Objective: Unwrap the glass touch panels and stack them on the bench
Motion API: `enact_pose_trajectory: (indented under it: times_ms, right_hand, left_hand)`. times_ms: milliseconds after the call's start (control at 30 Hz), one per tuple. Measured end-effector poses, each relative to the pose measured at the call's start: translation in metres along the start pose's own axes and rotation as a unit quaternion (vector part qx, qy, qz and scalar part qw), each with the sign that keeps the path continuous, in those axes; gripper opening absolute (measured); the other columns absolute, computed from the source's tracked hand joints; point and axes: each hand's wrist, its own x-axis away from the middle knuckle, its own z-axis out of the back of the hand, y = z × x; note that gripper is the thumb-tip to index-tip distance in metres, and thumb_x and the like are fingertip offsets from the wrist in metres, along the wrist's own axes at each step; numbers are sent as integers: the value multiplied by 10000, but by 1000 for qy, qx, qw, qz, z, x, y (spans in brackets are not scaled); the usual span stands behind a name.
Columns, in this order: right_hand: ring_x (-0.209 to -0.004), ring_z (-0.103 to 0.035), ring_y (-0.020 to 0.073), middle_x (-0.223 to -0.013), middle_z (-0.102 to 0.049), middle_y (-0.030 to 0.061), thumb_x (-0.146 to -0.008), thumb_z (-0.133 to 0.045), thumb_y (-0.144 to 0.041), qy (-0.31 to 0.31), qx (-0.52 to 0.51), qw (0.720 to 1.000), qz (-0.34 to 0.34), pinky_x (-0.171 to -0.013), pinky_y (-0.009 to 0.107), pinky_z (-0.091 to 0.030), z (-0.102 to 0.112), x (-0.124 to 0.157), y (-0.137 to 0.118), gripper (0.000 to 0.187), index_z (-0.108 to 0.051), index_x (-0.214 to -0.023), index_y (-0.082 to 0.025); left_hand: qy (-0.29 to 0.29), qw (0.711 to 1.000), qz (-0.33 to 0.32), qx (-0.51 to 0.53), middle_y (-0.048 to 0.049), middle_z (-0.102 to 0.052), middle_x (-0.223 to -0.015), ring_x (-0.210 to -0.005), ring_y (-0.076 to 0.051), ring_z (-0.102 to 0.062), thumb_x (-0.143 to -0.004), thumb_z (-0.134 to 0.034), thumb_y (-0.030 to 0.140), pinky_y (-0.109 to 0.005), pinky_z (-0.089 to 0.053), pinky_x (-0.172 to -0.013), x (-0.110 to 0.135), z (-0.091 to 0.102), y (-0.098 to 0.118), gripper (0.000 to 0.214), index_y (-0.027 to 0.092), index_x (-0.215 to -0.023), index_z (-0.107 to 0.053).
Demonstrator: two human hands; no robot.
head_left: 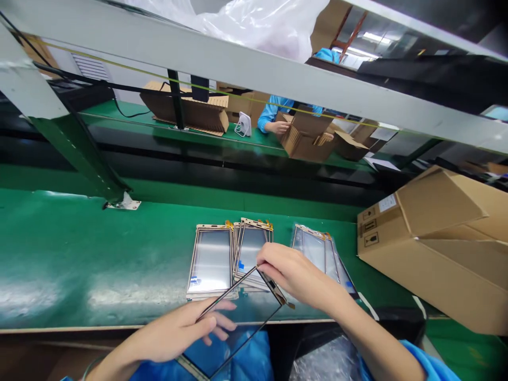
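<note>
A clear touch screen panel [251, 316] with a thin dark border is held tilted over the bench's front edge. My right hand [289, 272] pinches its upper corner between thumb and fingers, beside a short flex tail. Along the panel's left edge, my left hand [186, 328] grips with the thumb on one side and the fingers showing through the glass. Behind it lie a left stack of panels [213, 256] and an overlapping middle stack [257, 243], both with orange flex tails and blue tabs. Farther right, more panels [313, 248] lie fanned out, apparently in clear film.
The green bench [99, 254] carries a metal post [79, 153] at left. An open cardboard box [397, 254] stands at right. Across the line, a co-worker's hand [278, 127] touches a carton [307, 137]. A white rail [238, 63] crosses above; clear plastic [325, 362] lies below the bench edge.
</note>
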Motion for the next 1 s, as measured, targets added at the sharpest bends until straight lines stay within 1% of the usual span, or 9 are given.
enact_pose_trajectory:
  times_ms: [233,433,567,667,767,833,933,967,1000]
  right_hand:
    - [-677,-516,137,-787,-572,21,-972,-359,-176,-16,19,999,23,-605,249,-429,-3,6,4,202,-519,-849,-192]
    - [-739,-516,163,-851,-600,66,-944,-354,-119,140,129,974,121,-593,262,-438,-18,16,10,204,-537,-882,-185]
    - [-754,-552,153,-854,-613,54,-917,-398,-100,196,55,974,103,-609,257,-471,-16,31,5,170,-525,-902,-212]
    - [-764,-593,143,-900,-637,55,-930,-386,-106,181,-110,976,41,-623,264,-494,-13,48,-2,163,-488,-892,-228]
    - [-516,-525,85,-762,-645,2,-972,-363,-159,204,-322,922,-60,-476,200,-437,-6,71,-5,149,-439,-874,-241]
    - [-386,-406,58,-616,-587,-49,-975,-411,-221,286,-394,866,-110,-374,159,-335,1,85,-2,106,-442,-875,-242]
    - [-361,-353,60,-524,-479,-87,-927,-527,-270,473,-375,783,-152,-334,150,-280,13,96,5,68,-482,-888,-239]
    - [-383,-386,67,-542,-489,-79,-905,-561,-256,522,-328,771,-162,-347,157,-309,14,94,7,68,-499,-887,-235]
    - [-419,-431,76,-580,-518,-63,-885,-584,-232,542,-267,779,-169,-374,170,-351,14,91,9,67,-517,-886,-232]
  left_hand:
    - [-17,1000,-1,0,-115,-697,-1134,-988,-239,-667,-928,-473,425,-352,-527,-818,2,0,5,422,201,-1276,-553]
    - [-72,993,-7,93,-143,-698,-1132,-970,-243,-685,-932,-485,402,-325,-513,-748,-4,8,-3,376,188,-1237,-535]
    - [-104,986,-19,128,-157,-690,-1145,-971,-263,-689,-944,-475,358,-322,-505,-726,-8,16,-6,324,189,-1216,-528]
    - [-113,982,-33,150,-156,-694,-1137,-963,-274,-694,-929,-504,376,-309,-515,-694,-10,25,-9,347,195,-1225,-521]
    - [-100,981,-31,165,-129,-714,-1100,-921,-266,-707,-910,-535,372,-285,-523,-648,-10,36,-9,336,206,-1202,-539]
    - [-84,982,-23,170,-118,-721,-1085,-912,-258,-708,-908,-541,344,-282,-526,-652,-9,42,-7,307,208,-1183,-555]
    - [-67,985,-20,160,-129,-714,-1100,-938,-262,-700,-908,-537,359,-293,-535,-678,-7,45,-3,332,201,-1199,-553]
    - [-65,987,-18,146,-136,-707,-1115,-952,-264,-696,-910,-531,369,-299,-539,-692,-7,43,-1,348,198,-1212,-548]
    - [-66,990,-15,126,-142,-698,-1133,-965,-264,-691,-915,-521,378,-306,-541,-708,-7,41,0,364,194,-1228,-541]
